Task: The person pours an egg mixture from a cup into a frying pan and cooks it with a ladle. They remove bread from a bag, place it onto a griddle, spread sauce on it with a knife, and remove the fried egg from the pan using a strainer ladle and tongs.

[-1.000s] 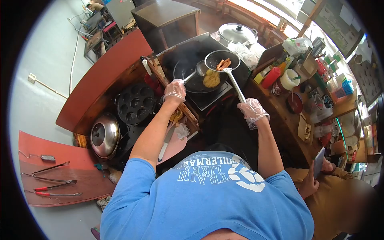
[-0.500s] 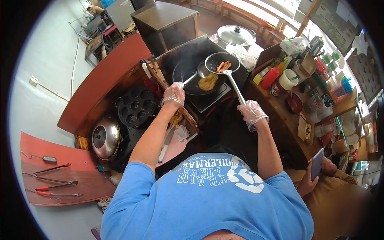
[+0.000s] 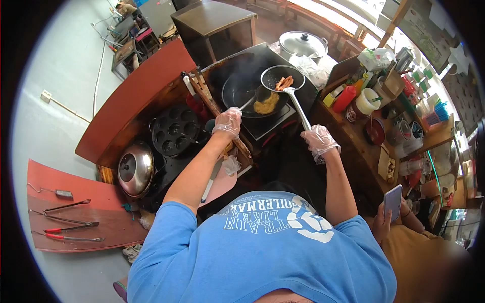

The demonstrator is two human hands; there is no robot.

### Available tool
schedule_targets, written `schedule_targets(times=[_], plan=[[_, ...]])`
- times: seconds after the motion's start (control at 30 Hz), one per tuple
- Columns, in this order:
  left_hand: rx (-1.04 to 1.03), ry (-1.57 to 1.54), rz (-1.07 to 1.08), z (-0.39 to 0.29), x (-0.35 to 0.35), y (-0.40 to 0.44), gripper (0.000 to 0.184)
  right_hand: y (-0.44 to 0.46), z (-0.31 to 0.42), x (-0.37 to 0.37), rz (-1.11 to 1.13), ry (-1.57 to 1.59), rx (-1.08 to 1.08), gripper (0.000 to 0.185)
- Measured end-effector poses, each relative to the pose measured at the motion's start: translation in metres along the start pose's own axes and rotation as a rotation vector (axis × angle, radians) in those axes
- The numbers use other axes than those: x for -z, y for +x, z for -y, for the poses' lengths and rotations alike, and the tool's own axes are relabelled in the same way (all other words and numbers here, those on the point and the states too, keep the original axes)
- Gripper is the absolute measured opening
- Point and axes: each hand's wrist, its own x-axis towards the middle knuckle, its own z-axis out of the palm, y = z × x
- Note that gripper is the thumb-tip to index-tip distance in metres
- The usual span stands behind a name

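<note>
My left hand, in a clear plastic glove, is wrapped round the handle of a ladle, its bowl down in a dark wok. Beside the ladle bowl, a golden-yellow lump of food lies in the wok. My right hand, gloved too, grips the long metal handle of a round strainer. Several orange-brown strips of food rest in the strainer, which is held over the wok's right side. Faint smoke or steam hangs above the wok.
Left of the wok are a moulded pan with round hollows and a domed metal lid. A lidded pot stands behind. The right counter holds a red bottle and jars. Someone holding a phone is at lower right.
The ladle bowl has turned and dipped lower beside the yellow food. My left hand has shifted slightly right and down. The strainer stays over the wok. The person's phone has tilted and moved.
</note>
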Motion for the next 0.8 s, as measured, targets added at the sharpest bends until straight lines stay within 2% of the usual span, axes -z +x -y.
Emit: schedule_targets(times=[0.17,0.27,0.37,0.47,0.57,0.6,0.63,0.67,0.73,0.8], plan=[[-0.033,0.092,0.141,-0.004,0.000,0.006,0.026,0.007,-0.005,-0.001,-0.002,0.028,0.006,0.025],[-0.004,0.024,0.030,0.004,-0.005,0.006,0.025,0.001,0.003,0.001,-0.013,0.020,-0.001,0.026],[0.116,0.056,-0.077,0.016,0.000,0.009,0.032,-0.002,0.007,0.005,-0.010,0.010,0.000,0.026],[0.246,0.177,0.136,0.000,0.049,0.018,0.025,-0.001,0.011,0.008,-0.002,-0.076,0.014,0.027],[0.328,0.167,0.199,0.004,0.061,0.023,0.022,0.003,-0.001,0.006,-0.028,0.036,0.018,0.028],[0.322,0.168,0.196,0.017,0.051,0.028,0.022,0.005,0.000,0.007,-0.023,0.035,0.017,0.028],[0.238,0.228,0.290,0.034,0.032,0.029,0.022,0.006,-0.002,0.008,-0.017,0.034,0.011,0.028],[0.154,0.287,0.382,0.034,0.036,0.032,0.021,0.007,-0.003,0.010,-0.021,0.037,0.007,0.028],[0.064,0.339,0.397,0.032,0.042,0.028,0.021,0.010,-0.005,0.011,-0.021,0.004,0.019,0.025],[0.184,0.289,0.590,0.004,0.067,0.028,0.022,0.011,-0.004,0.015,-0.016,-0.027,0.022,0.026]])
